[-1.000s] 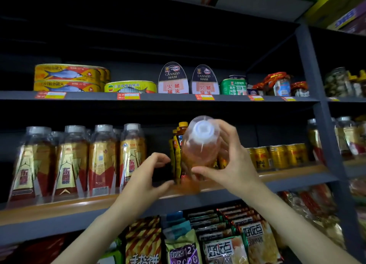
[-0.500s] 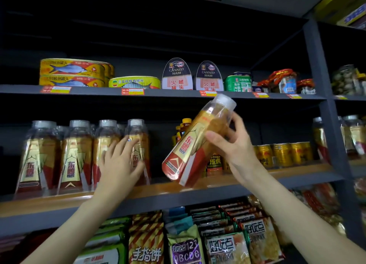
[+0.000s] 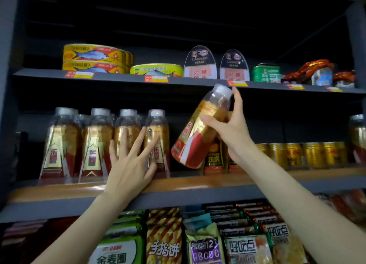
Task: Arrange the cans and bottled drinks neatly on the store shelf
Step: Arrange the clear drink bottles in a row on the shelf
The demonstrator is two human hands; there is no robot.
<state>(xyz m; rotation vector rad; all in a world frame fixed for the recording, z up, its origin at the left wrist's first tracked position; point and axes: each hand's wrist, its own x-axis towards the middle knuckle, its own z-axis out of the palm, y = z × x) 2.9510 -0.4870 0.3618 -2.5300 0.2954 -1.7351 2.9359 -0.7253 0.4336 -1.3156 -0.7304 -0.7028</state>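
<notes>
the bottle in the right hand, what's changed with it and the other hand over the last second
The right hand turned the bottle from cap-toward-camera to a tilt, cap up and to the right near the upper shelf's edge, still gripping it. The left hand moved left off the shelf edge and now presses flat fingers on the row of standing bottles. That row and the gold cans stayed put.
</notes>
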